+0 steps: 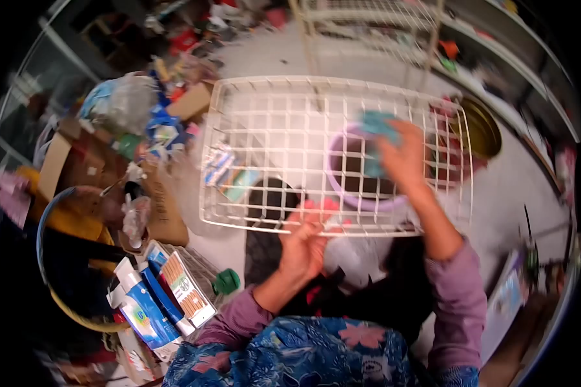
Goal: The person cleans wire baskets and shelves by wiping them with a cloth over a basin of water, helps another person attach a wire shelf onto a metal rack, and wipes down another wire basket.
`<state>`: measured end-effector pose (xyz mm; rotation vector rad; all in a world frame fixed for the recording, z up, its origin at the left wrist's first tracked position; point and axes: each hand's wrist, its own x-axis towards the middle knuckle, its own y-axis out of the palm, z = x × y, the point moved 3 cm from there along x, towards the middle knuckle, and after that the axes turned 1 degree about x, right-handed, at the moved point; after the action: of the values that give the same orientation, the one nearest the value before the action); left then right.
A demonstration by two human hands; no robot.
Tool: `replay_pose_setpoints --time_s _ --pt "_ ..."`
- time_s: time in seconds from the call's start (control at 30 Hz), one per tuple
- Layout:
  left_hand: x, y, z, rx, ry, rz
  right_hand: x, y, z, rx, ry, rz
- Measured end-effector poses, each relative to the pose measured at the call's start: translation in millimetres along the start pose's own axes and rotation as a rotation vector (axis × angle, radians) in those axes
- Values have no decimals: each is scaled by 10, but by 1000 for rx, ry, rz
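Observation:
A white wire rack (284, 84) is held up across the middle of the view. My left hand (305, 248) is closed on its near edge, with something pink showing beside the fingers. My right hand (403, 158), blurred by motion, holds a teal cloth (379, 124) against the rack's right half. Through the wires, a purple-rimmed bucket (334, 169) shows on the floor beneath, with dark contents.
Boxes, bags and litter lie at the left, near a cardboard box (58, 164). A basket with packaged goods (188, 293) stands lower left. A brass-coloured basin (481, 129) and shelves (523, 64) are at the right.

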<state>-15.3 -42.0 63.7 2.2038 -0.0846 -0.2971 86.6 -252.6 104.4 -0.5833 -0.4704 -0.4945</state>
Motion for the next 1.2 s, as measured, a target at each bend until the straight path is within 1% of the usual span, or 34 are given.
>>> replay_pose_setpoints --time_s 0.03,0.07,0.1,0.13,0.17,0.2,0.23,0.27,0.3,0.37,0.4,0.43,0.47,0.5,0.57,0.6,0.63,0.7,0.77,0.83,0.87,0.9,0.97,1.03,1.1,1.13,1.17,1.2 --pt "-36 74 1 47 10 -25 -103 261 332 62 -58 112" --pt "-64 111 1 83 3 -7 -176 366 771 26 -249 273" --pt "-60 154 -8 119 16 26 -305 645 980 263 -195 397" --pt "-75 158 2 160 9 -43 -447 817 1213 323 -287 483" --pt "-73 167 22 165 -6 -32 -543 905 1451 250 -410 569" --pt "-57 165 18 90 19 -47 -512 899 1611 195 -620 631" --pt "-28 160 45 16 49 -71 -426 898 1533 196 -618 623" --pt "-33 158 -30 178 96 20 -316 888 1479 115 -718 533" --pt "-31 167 -79 177 99 22 -233 890 1447 32 -817 446" --pt "1 266 -204 112 77 104 0 764 1334 -13 -806 273" --pt "-23 195 -191 86 81 -27 151 638 1190 -84 -769 249" --pt "-5 177 -185 75 82 -18 231 453 1059 -54 -614 180" --pt "14 154 -177 57 79 -2 342 268 907 -107 -514 186" --pt "15 142 -172 38 77 10 403 127 727 -218 -483 49" --pt "33 137 -206 21 92 -10 516 -175 338 -414 -313 -126" --pt "60 122 -229 39 120 -26 586 -364 193 -438 -112 -57" --pt "65 102 -228 54 143 -45 589 -473 173 -407 -9 -178" --pt "99 99 -203 48 162 -29 517 -467 98 36 456 -58" --pt "92 131 -201 35 162 -50 403 -34 93 -202 82 -157" --pt "110 119 -173 65 187 -57 366 290 405 -72 -77 -11" --pt "114 110 -160 75 198 -63 370 442 665 194 -42 66" --pt "106 89 -151 87 207 -72 360 504 1010 151 -220 45" --pt "85 64 -131 80 198 -70 383 572 1657 213 -483 -27" --pt "82 30 -100 89 187 -21 452 685 2108 189 -783 -137" --pt "32 44 -91 103 165 -39 557 781 2382 65 -949 -288" --pt "24 80 -109 123 193 -16 628 815 2408 -29 -929 -233" --pt "7 122 -129 140 220 1 704 813 2338 -38 -926 -241" --pt "-41 164 -160 170 242 -28 809 827 2205 -105 -889 -190"
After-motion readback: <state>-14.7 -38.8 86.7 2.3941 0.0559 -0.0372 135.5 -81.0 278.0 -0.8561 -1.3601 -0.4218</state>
